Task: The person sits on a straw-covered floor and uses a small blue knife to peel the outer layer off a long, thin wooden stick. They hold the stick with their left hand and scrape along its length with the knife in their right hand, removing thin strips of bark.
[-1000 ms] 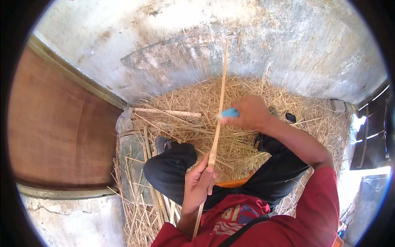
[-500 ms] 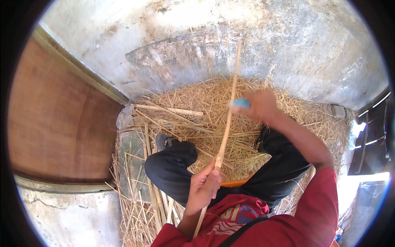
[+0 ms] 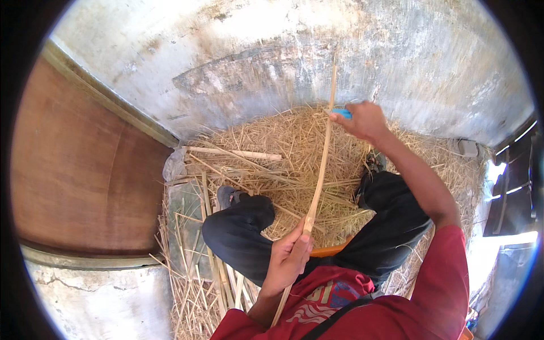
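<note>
A long, pale bamboo strip (image 3: 321,178) runs from beside my body up and away toward the wall, bowed slightly. Near its lower part my left hand (image 3: 288,258) is closed round it, just below a node. Farther out, my right hand (image 3: 365,120) grips a small tool with a blue handle (image 3: 342,113). The tool meets the strip close to its far end; its blade is too small to make out.
Straw-like shavings (image 3: 277,129) cover the floor between my legs. Loose bamboo strips (image 3: 232,152) lie ahead on the left, and several more beside my left leg. A stained wall (image 3: 255,68) rises in front, a brown wooden panel (image 3: 85,164) stands left.
My right hand has slid the blue-handled tool farther out along the strip, toward its far end. The left hand keeps its hold and has shifted slightly right with the strip.
</note>
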{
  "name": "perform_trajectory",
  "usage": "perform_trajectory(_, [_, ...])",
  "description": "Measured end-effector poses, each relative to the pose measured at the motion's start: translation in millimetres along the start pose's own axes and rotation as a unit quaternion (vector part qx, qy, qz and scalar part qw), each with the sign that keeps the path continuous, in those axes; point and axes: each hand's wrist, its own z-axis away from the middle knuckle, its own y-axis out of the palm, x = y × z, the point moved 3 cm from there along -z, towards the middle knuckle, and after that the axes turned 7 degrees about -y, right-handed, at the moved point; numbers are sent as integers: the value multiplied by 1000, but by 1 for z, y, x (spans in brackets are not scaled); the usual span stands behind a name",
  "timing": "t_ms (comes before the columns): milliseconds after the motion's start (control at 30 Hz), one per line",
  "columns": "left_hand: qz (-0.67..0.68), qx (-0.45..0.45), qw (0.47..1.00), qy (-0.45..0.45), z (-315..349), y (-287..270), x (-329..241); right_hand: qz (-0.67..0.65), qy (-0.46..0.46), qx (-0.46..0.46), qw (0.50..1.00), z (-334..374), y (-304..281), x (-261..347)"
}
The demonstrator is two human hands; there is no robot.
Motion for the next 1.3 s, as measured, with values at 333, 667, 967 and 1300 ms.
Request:
perform_trajectory(333, [-48, -25, 998, 15, -2, -13, 1, -70, -66, 13, 995, 28, 0, 63])
perform_trajectory(667, [-103, 42, 993, -45, 27, 6, 12, 18, 256, 101, 961, -13, 20, -104])
perform_trajectory(967, [22, 66, 997, -39, 3, -6, 7, -62, 348, 79, 932, 41, 9, -154])
perform_trajectory(1300, [203, 97, 974, -16, -25, -12, 3, -119, -47, 92, 988, 39, -43, 40])
